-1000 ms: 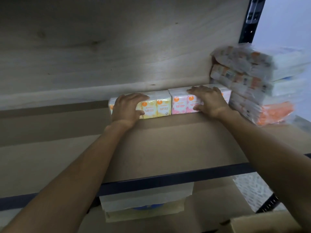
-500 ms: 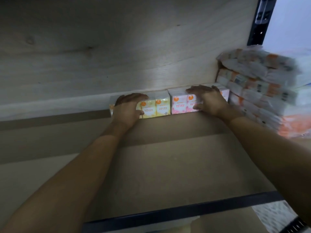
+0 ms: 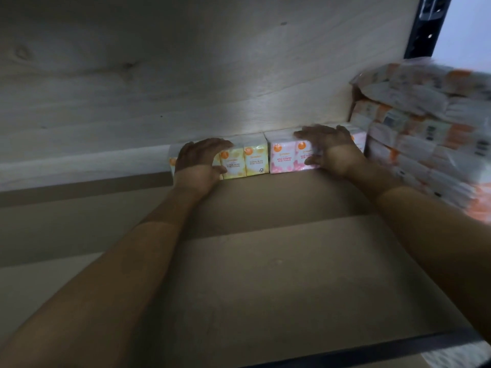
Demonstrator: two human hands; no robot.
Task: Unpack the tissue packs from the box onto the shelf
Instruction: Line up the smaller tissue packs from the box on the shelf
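Both arms reach deep into the brown fibreboard shelf (image 3: 265, 274), and the action is all at the back wall. At about 11 o'clock from the middle of the view, the left hand (image 3: 198, 162) drapes over the end of the yellow plastic-wrapped mini tissue pack (image 3: 245, 162), fingers curled over its top edge and thumb pressing the front face. That is a clamp, not a carry: the pack already sits on the shelf board. Over at 1 o'clock, the right hand (image 3: 330, 148) does the mirror job on the pink plastic-wrapped mini tissue pack (image 3: 283, 156), palm against its right end, fingers spread over the top.

Why this hold? My read is that the two hands are squeezing the row from both ends, so the yellow and pink packs stand touching, labels forward, tight against the pale wooden back panel (image 3: 186, 83). That leaves the front of the shelf free for further rows.

At 2 to 3 o'clock stands a blurred stack of larger white and orange wrapped tissue bundles (image 3: 425, 134), just beside the pink pack's right end, so the row is being butted up to it. A black metal upright (image 3: 425, 27) rises behind it at 1 o'clock.

The box itself is out of shot, so I cannot say how many packs remain. Judging by the bare board, the stocking seems far from finished.
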